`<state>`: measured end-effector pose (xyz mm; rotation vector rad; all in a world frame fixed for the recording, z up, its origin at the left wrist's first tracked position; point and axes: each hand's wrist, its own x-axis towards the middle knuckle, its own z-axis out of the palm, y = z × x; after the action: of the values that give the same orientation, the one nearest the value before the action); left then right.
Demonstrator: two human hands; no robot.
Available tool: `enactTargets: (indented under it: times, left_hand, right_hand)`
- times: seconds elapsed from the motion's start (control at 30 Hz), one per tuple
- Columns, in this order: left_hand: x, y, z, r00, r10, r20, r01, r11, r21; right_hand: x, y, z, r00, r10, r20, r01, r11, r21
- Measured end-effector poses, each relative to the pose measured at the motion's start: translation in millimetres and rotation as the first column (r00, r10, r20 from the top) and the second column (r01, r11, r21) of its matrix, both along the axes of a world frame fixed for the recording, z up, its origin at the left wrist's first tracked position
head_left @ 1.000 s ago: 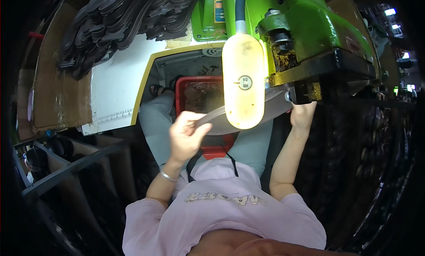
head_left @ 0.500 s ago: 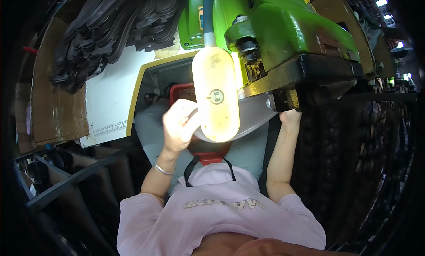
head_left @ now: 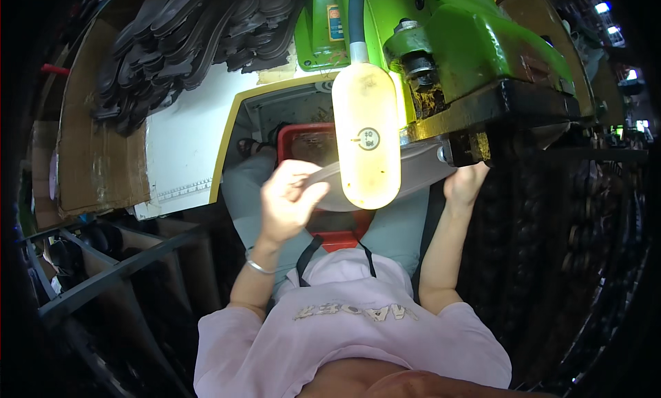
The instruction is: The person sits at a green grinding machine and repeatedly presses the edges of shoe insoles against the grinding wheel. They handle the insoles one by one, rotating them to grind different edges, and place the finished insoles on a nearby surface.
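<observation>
A long, curved, flat grey piece, like a shoe sole (head_left: 421, 169), stretches between my two hands, under the head of a green machine (head_left: 482, 47). My left hand (head_left: 288, 202) pinches its left end between thumb and fingers. At the other end, beside the machine's black lower block (head_left: 509, 109), my right hand (head_left: 465, 184) is closed on the piece; its fingertips are partly hidden by the machine. A lit oval lamp (head_left: 367, 136) on a grey gooseneck hangs over the piece and covers its middle.
Dark grey sole-shaped pieces (head_left: 186, 47) lie stacked on the white tabletop (head_left: 182, 136) at upper left, beside a cardboard box wall (head_left: 103, 143). Below the lamp a red bin (head_left: 286, 140) stands between my legs. A metal rack (head_left: 124, 267) is at lower left.
The whole view has shifted, so lamp and machine appear further right. My left hand has moved slightly away from the lamp, and the left end of the sole now shows in its pinch.
</observation>
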<state>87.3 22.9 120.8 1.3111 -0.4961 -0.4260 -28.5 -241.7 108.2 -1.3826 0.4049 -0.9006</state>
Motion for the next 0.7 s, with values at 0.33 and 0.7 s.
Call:
enactTargets:
  times: [0.33,0.7]
  left_hand:
    - [-15,-46,-26,0.968,0.011,-0.249,-0.081,0.959,-0.272]
    - [24,32,-26,0.925,0.057,-0.376,-0.107,0.988,-0.114]
  right_hand:
    - [7,-36,26,0.997,0.072,0.011,-0.072,0.959,0.274]
    - [16,43,-7,0.995,0.083,0.062,-0.088,0.993,0.083]
